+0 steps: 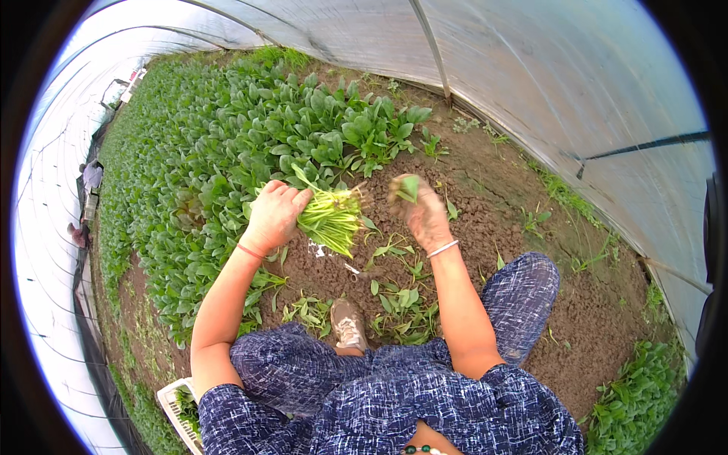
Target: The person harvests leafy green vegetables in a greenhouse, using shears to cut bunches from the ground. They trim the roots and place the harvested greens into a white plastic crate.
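Observation:
My left hand (274, 213) grips a thick bunch of spinach (331, 219), its pale green stems and soil-covered root ends pointing right. Leaves of that bunch are mostly hidden behind the hand. Apart from it on the right, above bare soil, my right hand (421, 213) is blurred, with a loose green leaf (408, 187) at its fingers. On the soil below the bunch lies a small object with a pale end (351, 268), too unclear to name. Discarded spinach leaves (406, 307) are scattered on the ground before me, around my shoe (348, 327).
Dense spinach plants (227, 136) grow ahead and left. A plastic-film greenhouse wall (540, 85) curves along the right, with a metal rib (430, 45). A white crate (170, 406) with greens stands at lower left. Two people (92, 175) are far left. More plants (634, 398) grow lower right.

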The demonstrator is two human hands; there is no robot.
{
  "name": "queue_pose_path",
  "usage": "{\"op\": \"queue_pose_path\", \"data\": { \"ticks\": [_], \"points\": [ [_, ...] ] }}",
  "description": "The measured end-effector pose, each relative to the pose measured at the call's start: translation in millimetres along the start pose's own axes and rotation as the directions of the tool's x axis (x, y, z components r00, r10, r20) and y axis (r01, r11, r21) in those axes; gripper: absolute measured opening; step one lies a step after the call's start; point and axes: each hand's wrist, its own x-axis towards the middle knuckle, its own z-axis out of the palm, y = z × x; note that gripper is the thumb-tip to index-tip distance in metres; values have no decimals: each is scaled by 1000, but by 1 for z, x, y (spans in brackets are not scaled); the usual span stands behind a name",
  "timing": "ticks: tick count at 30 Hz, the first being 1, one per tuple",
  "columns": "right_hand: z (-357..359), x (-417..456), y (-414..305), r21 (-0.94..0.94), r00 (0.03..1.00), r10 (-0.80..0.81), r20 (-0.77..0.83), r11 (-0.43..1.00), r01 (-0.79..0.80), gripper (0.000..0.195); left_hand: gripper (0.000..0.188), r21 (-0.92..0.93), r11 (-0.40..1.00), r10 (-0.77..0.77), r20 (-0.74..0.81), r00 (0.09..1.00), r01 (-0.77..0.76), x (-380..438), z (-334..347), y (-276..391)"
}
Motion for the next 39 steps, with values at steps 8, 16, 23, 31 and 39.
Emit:
{"op": "queue_pose_path", "data": {
  "ticks": [8,16,23,31,39],
  "points": [
    [3,-1,16,-156,994,-70,-89,986,56,4,25,70,983,174,-67,982,-169,10,-3,17],
    [19,-7,22,-329,978,-187,-95,933,146,6,28,88,967,246,-74,966,-240,8,7,24],
    [17,-14,19,-272,947,297,120,928,-256,38,46,-181,970,128,-193,973,-164,1,9,17],
    [-33,4,1,270,885,21,465,949,-164,31,75,-667,711,-290,10,957,222,-18,38,-9],
    [28,-13,27,-429,997,-71,-27,902,52,27,59,-286,924,-286,-81,955,253,5,19,0]
  ]
}}
